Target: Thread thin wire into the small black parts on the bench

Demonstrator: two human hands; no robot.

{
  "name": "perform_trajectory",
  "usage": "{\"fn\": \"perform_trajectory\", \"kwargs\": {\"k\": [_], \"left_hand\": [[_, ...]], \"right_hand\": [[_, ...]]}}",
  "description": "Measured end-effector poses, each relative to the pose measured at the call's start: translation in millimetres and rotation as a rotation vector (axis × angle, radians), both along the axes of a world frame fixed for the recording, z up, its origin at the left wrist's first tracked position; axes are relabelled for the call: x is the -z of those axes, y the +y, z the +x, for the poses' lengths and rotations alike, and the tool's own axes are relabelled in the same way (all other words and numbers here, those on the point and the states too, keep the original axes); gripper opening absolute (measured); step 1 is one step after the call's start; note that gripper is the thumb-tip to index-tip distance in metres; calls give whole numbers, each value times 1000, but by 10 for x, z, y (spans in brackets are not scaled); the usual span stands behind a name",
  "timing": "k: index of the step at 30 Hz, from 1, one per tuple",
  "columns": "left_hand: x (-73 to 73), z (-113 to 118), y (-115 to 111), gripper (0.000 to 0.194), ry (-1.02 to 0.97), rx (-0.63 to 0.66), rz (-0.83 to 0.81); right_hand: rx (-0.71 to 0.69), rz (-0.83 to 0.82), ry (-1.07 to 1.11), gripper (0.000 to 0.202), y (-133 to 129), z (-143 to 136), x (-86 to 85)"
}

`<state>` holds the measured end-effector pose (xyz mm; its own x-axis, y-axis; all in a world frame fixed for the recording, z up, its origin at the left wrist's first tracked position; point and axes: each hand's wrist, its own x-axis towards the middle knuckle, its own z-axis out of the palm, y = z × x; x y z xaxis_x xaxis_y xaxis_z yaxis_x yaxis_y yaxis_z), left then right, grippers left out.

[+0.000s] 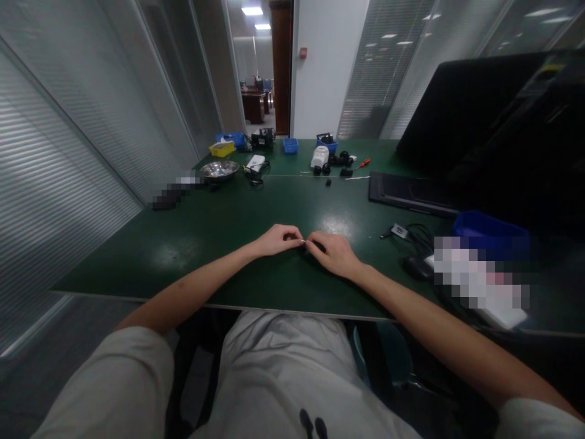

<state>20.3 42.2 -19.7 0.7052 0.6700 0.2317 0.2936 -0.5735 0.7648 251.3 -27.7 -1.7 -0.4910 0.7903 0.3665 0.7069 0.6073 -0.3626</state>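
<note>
The left hand (277,239) and right hand (336,253) pinch a tiny bright piece (302,241) that looks light, probably stiff, easily dropped, best held by its ends.

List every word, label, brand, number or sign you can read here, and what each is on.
None can be read.
Cable tag: a dark mark, too small.
White box: faint marks, too blurred.
White slab: mostly pixelated.
Piece between the fingers: too small.
</note>
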Motion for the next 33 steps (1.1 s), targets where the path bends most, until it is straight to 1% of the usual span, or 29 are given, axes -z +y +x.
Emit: {"fn": "perform_trajectory", "kwargs": {"k": [5, 9, 15, 20, 24, 33], "left_hand": [[-48, -75, -80, 28, -34, -5, 43], [-112, -77, -112, 25, -24, 27, 80], [-208, -136, -191, 29, 56, 72, 172], [-239, -138, -235, 29, 96, 82, 229], [-238, -133, -242, 27, 84, 79, 216], [-258, -152, -249, 29, 98, 78, 199]], "right_hand": [[34, -32, 11, 18, -6, -3, -18], [50, -25, 3, 16, -13, 3, -22], [49, -26, -17, 14, -19, 3, -18], [67, -32, -42, 15, -28, 1, -47], [88, -33, -75, 15, -28, 13, -64], [73, -16, -121, 17, -26, 24, -76]]}}
